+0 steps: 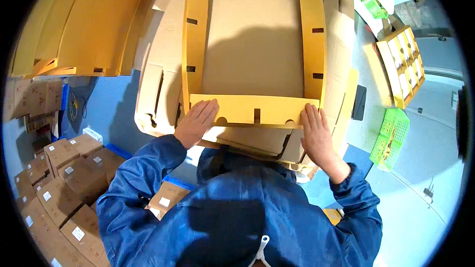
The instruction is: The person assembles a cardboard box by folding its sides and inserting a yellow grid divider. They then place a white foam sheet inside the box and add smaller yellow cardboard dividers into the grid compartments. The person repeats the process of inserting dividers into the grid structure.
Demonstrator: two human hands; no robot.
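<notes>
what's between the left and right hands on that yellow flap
Between the left hand and right hand, the head view shows the yellow flap's middle, with a dark slot and two rounded notches.

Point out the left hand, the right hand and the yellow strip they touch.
Left hand (196,124): head view, back of the hand.
Right hand (316,136): head view, back of the hand.
Yellow strip (271,111): head view, face right of its slot.

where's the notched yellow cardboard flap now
The flap is near the head view's centre, its ends under the bare left hand and bare right hand.
</notes>
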